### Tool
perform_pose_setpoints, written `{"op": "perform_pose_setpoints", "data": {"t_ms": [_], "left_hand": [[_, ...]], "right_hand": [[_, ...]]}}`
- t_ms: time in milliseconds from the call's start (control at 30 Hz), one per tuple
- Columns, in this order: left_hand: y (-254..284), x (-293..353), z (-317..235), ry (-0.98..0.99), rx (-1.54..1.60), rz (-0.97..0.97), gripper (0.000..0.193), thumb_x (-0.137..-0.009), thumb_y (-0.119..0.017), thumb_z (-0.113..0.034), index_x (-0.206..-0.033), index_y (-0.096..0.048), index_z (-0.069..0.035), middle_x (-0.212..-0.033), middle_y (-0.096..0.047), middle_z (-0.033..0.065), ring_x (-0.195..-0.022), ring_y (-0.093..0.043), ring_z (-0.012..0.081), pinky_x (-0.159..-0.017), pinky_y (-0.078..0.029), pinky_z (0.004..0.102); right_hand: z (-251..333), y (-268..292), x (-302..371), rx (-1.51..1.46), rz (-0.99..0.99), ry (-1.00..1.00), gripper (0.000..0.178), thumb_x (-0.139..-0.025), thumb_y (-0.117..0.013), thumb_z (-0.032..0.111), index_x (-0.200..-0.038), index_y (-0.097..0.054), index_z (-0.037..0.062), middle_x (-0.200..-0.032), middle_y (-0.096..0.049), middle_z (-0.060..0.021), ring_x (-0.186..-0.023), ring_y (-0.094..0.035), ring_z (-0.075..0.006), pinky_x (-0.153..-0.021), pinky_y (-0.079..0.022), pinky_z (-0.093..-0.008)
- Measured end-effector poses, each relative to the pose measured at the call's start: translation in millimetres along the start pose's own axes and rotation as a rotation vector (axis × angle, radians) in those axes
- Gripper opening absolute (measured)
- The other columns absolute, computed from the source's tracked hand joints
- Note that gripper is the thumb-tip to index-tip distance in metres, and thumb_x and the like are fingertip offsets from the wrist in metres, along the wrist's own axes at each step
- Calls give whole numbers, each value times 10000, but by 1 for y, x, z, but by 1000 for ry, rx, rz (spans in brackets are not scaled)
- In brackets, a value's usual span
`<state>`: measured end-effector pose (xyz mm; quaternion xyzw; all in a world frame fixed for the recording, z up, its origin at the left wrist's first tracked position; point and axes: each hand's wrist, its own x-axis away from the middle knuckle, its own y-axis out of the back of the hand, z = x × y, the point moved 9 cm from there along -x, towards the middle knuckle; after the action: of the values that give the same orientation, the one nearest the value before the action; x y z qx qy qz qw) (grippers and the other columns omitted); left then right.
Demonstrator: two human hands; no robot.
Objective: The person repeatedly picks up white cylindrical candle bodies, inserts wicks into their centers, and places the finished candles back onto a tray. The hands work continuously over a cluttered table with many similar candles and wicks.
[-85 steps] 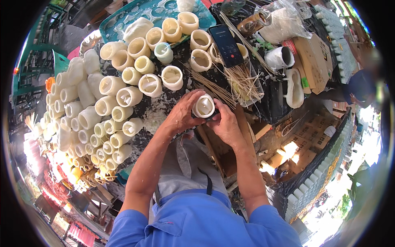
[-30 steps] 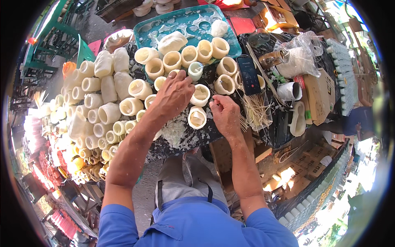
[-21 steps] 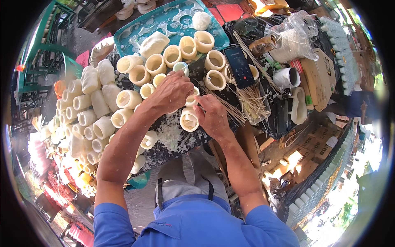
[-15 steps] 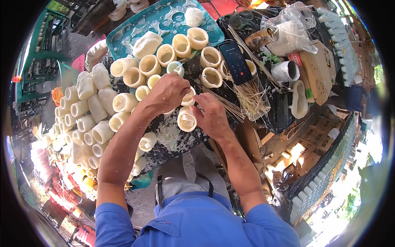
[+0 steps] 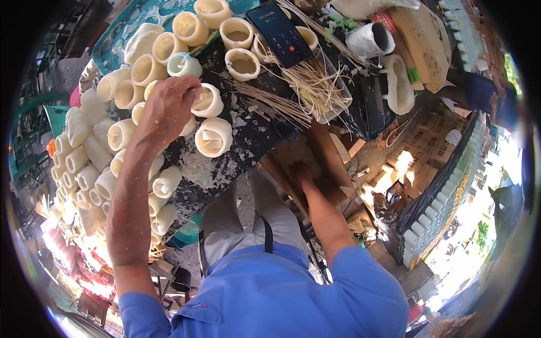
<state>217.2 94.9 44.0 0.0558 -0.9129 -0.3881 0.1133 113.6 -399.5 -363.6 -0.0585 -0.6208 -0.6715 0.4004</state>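
My left hand (image 5: 172, 101) is closed, its fingers curled together at the left edge of a cream wax cup (image 5: 217, 106). What it pinches, if anything, is hidden. Just nearer stands another thick-walled wax cup (image 5: 226, 142) with pale flat pieces inside. A small pale-green cup (image 5: 183, 65) sits beyond the hand, among several larger wax cups (image 5: 147, 71). Down at the right, my right hand (image 5: 301, 171) reaches into an open cardboard box (image 5: 329, 152) beside the table; shadow there hides its fingers.
Wax cups are heaped at the left (image 5: 87, 152). A phone (image 5: 279, 35) lies at the back beside thin wooden sticks (image 5: 276, 101). White shavings (image 5: 197, 169) cover part of the black table cover (image 5: 248, 152). A turquoise tray (image 5: 112, 42) is at the far left.
My right hand has left the cup with the pale pieces and gone down right into the cardboard box. My left hand stays at its cup; the whole view has shifted.
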Motion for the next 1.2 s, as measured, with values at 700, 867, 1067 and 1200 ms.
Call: {"op": "perform_pose_setpoints", "data": {"t_ms": [700, 867, 1067, 1200], "left_hand": [[1, 10, 2, 173, 102, -65, 140, -1001, -701, -75, -1079, -722, 39, -874, -762, 162, -744, -698, 263, -745, -557, 417], [2, 12, 5, 289, 90, 97, 161, -1047, -696, -117, -1106, -729, 29, -877, -759, 149, -761, -677, 238, -746, -552, 424], [3, 10, 9, 228, 136, 102, 133, -1037, -714, -65, -1133, -755, 16, -930, -791, 148, -849, -747, 234, -806, -587, 418], [12, 4, 4, 118, 158, 36, 98, -1047, -756, -74, -1117, -750, -5, -895, -716, 6, -817, -614, 84, -755, -532, 301]], "right_hand": [[112, 6, -122, 18, 126, 57, 395, -999, -769, 224, -1353, -719, 57, -1206, -760, -151, -1183, -696, -392, -1015, -578, -540], [117, 10, -131, -11, 148, 42, 398, -1003, -777, 219, -1361, -713, 55, -1197, -760, -144, -1164, -705, -373, -1001, -588, -523], [128, 9, -138, -41, 172, 25, 403, -1008, -786, 213, -1369, -706, 52, -1187, -759, -136, -1141, -716, -350, -985, -600, -501], [119, 5, -141, -80, 194, -3, 406, -1012, -792, 209, -1375, -702, 50, -1180, -758, -130, -1125, -723, -334, -973, -608, -487]]}}
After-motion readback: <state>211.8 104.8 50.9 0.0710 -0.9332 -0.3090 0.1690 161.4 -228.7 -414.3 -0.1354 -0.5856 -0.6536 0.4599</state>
